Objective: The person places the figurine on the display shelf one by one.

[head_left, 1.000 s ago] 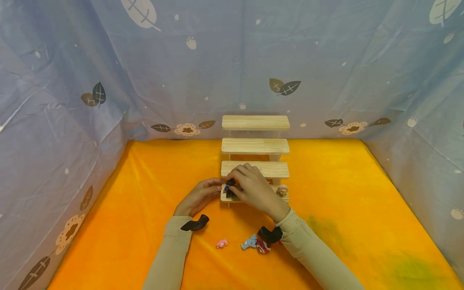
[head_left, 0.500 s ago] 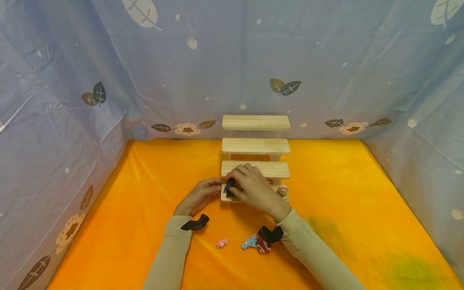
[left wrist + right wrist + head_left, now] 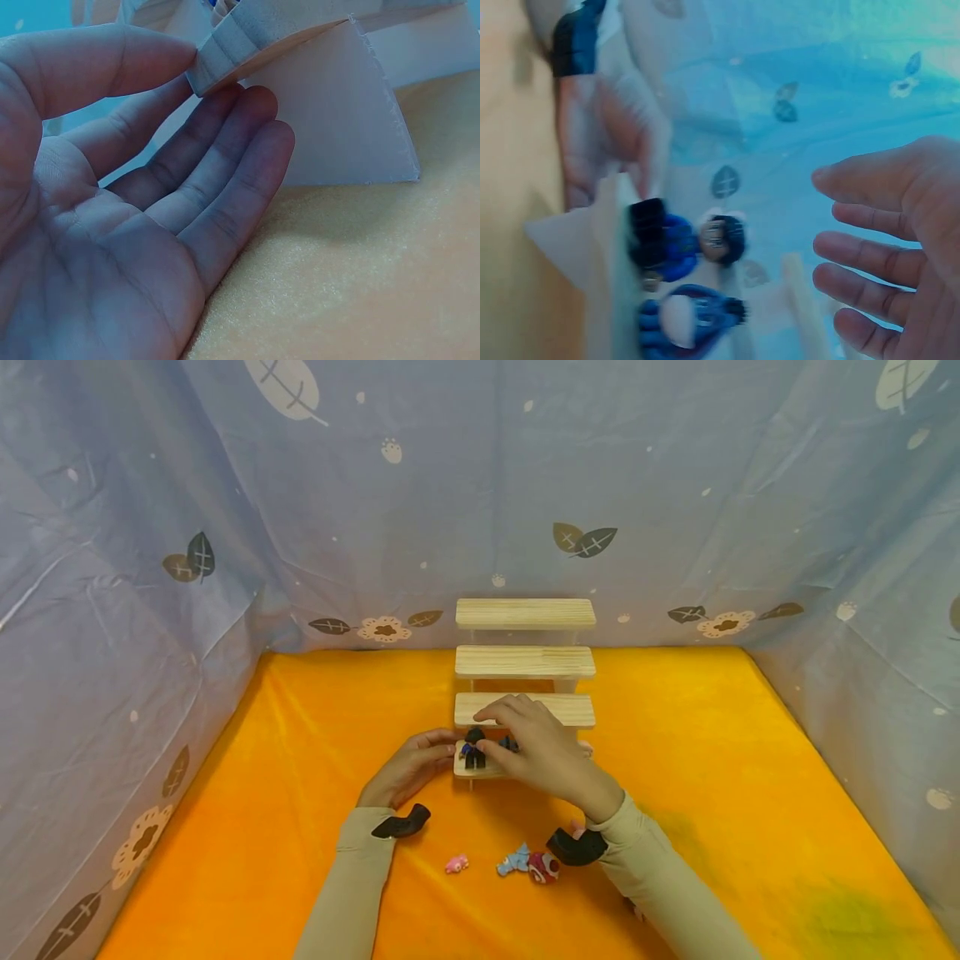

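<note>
A small toy figure with black hair, blue top and black legs [image 3: 474, 752] stands on the lowest step at the left end of a wooden tiered shelf [image 3: 525, 660]. My left hand [image 3: 412, 768] holds that step's left end; in the left wrist view the thumb touches its corner and the other fingers curl beneath. Just right of the figure is my right hand [image 3: 543, 752], its fingers spread and, in the right wrist view, apart from the toys. A blue donkey-like figure [image 3: 694, 322] stands beside the first one, mostly hidden by the right hand in the head view.
On the orange cloth in front lie a pink toy [image 3: 457, 863], a light blue toy [image 3: 513, 860] and a dark red and white toy [image 3: 543, 867]. Another small figure [image 3: 587, 748] shows at the step's right end. Patterned grey-blue fabric [image 3: 420, 510] hangs behind and on both sides.
My right hand has let go of the black-haired figure and shifted right, its fingers spreading. The figure stays on the step. My left hand has kept its hold on the shelf end.
</note>
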`<state>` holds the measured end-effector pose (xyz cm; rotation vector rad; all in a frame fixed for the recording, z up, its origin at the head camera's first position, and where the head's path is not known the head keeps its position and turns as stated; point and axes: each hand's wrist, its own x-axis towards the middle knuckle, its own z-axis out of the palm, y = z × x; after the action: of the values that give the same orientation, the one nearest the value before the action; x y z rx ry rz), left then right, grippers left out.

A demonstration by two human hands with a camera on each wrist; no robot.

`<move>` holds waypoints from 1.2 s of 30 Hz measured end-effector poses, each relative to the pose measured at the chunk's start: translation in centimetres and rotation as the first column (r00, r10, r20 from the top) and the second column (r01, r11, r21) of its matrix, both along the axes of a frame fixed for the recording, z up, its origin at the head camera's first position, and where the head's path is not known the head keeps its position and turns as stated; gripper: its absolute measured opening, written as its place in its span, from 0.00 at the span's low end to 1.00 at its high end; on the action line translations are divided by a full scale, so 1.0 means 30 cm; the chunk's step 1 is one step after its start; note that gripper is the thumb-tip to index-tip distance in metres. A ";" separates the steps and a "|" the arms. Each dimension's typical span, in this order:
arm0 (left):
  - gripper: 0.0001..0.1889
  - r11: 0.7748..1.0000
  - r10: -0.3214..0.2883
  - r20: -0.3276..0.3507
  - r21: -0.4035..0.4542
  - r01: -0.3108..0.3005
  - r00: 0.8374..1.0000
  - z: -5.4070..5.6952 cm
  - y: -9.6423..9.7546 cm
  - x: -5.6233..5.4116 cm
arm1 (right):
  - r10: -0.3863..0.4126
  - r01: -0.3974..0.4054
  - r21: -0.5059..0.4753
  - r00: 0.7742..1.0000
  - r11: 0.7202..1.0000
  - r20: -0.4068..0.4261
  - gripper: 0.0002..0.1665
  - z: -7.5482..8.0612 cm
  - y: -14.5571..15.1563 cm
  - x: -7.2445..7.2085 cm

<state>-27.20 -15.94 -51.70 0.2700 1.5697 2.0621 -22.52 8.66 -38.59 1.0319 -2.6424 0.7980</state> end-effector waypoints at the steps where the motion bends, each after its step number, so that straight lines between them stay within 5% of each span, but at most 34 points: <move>1: 0.11 1.000 0.002 0.001 -0.004 -0.002 1.000 0.001 0.001 0.000 | -0.001 0.001 -0.012 1.000 1.000 0.006 0.19 0.011 0.007 0.006; 19: 0.12 1.000 0.003 -0.004 0.014 -0.003 1.000 0.009 0.002 0.009 | 0.126 -0.086 -0.291 0.985 0.953 0.121 0.13 0.128 0.180 0.097; 36: 0.11 1.000 -0.005 -0.003 0.003 0.005 1.000 0.000 0.002 0.006 | 0.126 -0.115 -0.168 0.991 0.979 0.055 0.14 0.003 0.234 0.186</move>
<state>-27.01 -15.89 -51.70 0.2784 1.5664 2.0609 -16.95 15.69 -38.49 1.1478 -2.5338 1.0726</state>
